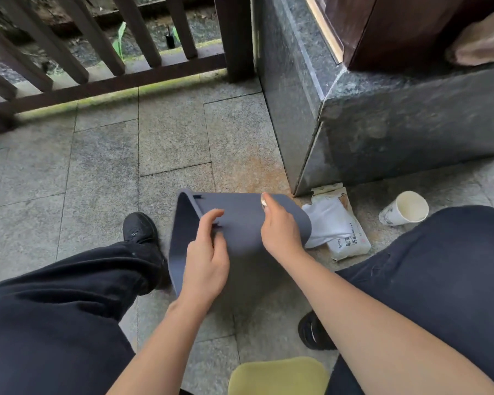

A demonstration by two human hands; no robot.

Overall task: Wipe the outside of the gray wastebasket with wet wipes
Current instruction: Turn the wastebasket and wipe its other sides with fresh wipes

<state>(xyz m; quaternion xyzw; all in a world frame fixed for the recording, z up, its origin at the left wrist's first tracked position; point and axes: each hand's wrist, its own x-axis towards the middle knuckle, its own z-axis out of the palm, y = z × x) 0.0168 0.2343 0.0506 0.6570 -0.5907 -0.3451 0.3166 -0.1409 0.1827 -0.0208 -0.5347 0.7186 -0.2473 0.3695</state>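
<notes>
The gray wastebasket (240, 212) lies tipped on the stone floor between my knees, one flat side facing up. My left hand (208, 258) rests on that side, fingertips hooked at a small notch. My right hand (280, 226) grips the basket's right edge, one finger raised along the top and the others curled out of sight. No wipe shows in either hand. A pack of wet wipes (351, 240) lies just right of the basket, with a white wipe (328, 220) pulled partly out of it.
A white paper cup (405, 208) lies on its side right of the pack. A dark stone pillar base (382, 124) rises behind them. A wooden railing (97, 52) runs along the far side. My black shoes (139, 226) flank the basket, and a yellow seat edge (277, 376) is below.
</notes>
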